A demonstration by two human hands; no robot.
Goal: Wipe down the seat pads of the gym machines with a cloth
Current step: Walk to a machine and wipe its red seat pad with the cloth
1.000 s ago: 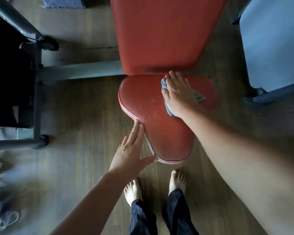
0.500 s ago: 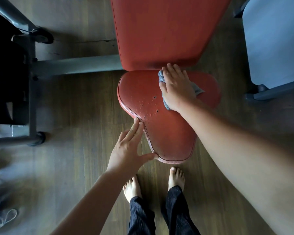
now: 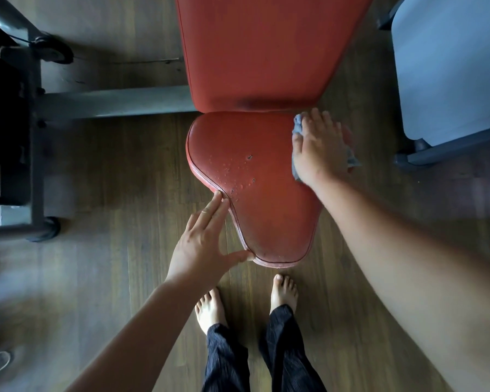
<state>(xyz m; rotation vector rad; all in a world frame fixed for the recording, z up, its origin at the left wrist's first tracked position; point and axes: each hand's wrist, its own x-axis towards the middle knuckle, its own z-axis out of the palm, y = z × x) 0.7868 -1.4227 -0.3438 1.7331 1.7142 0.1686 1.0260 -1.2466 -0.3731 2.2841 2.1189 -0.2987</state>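
Observation:
A red, heart-shaped seat pad (image 3: 249, 176) lies below me, with droplets and small tears on its left half. Behind it rises the red back pad (image 3: 260, 49). My right hand (image 3: 320, 148) presses a grey-blue cloth (image 3: 298, 124) flat on the seat pad's far right corner. Most of the cloth is hidden under the palm, and bits stick out at the fingertips and on the right. My left hand (image 3: 204, 239) rests against the seat's near left edge, fingers straight along the piping and thumb at the front tip, holding nothing.
A grey steel machine frame (image 3: 34, 154) with a crossbar (image 3: 119, 101) stands on the left. A pale blue pad (image 3: 450, 63) on a dark frame is at the right. My bare feet (image 3: 246, 304) stand on the wooden floor just in front of the seat.
My right hand has slid the cloth from the middle of the seat's back edge over to its right corner. The left hand has stayed on the seat's left edge.

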